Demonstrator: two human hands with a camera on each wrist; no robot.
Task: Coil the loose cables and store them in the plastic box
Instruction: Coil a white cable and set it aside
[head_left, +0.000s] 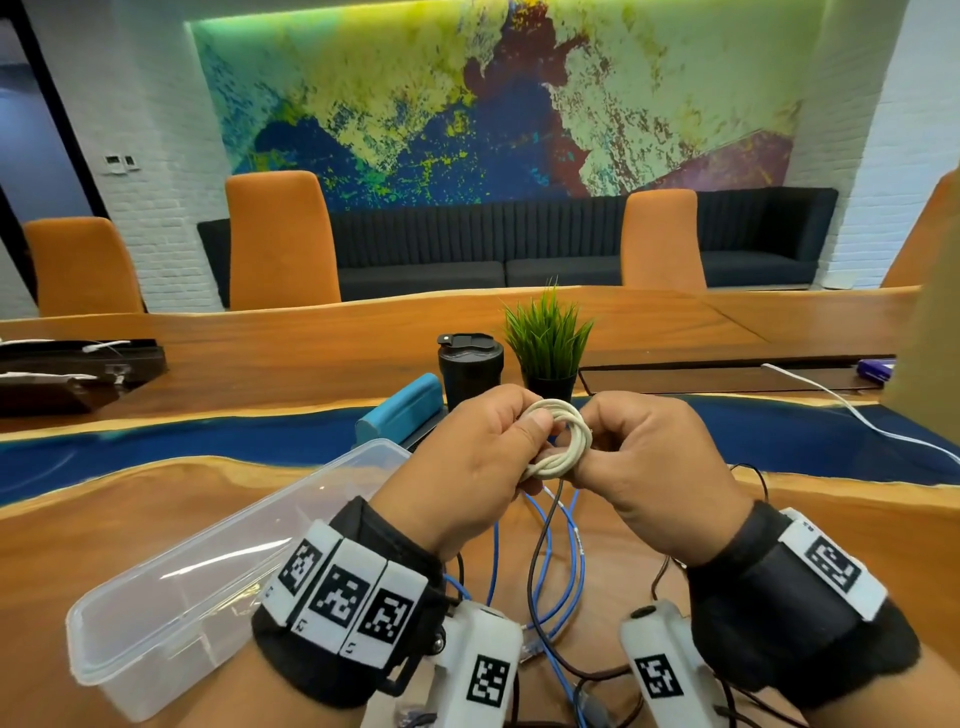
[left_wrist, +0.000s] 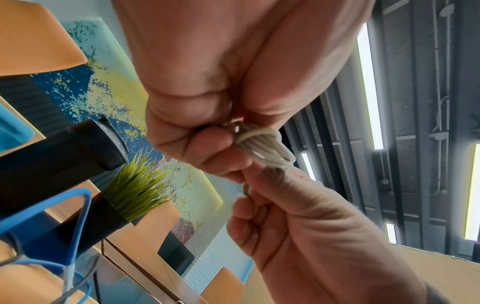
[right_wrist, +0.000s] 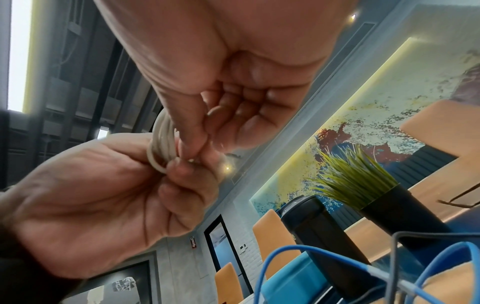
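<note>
A long wooden bench (head_left: 156, 519) with a wavy blue band along its middle fills the room's foreground. On it, a clear plastic box (head_left: 208, 571) lies open-topped and lidless, serving as the landmark here. Just right of the box, loose blue cables (head_left: 576, 551) and a dark cable (head_left: 540, 540) sprawl in loops across the wood, some touching each other. Beyond the box stand a teal case (head_left: 405, 410), a black travel mug (head_left: 470, 369) and a small green plant in a black pot (head_left: 548, 343), close together. Far right of the box, a white cord (head_left: 857, 410) trails over the blue band.

Above the loose cables, just right of the box and clear of the bench, both hands hold a small white coiled cable (head_left: 563, 439). The left hand (head_left: 467, 467) grips the coil, fingers curled round it with the thumb on top. The right hand (head_left: 644, 467) pinches the coil's other side with curled fingers (right_wrist: 197, 139). Both wrists wear black bands with white square code markers; no readable words show on them.

Bare wood lies on the box's near and left sides, up to the bench's near edge.
</note>
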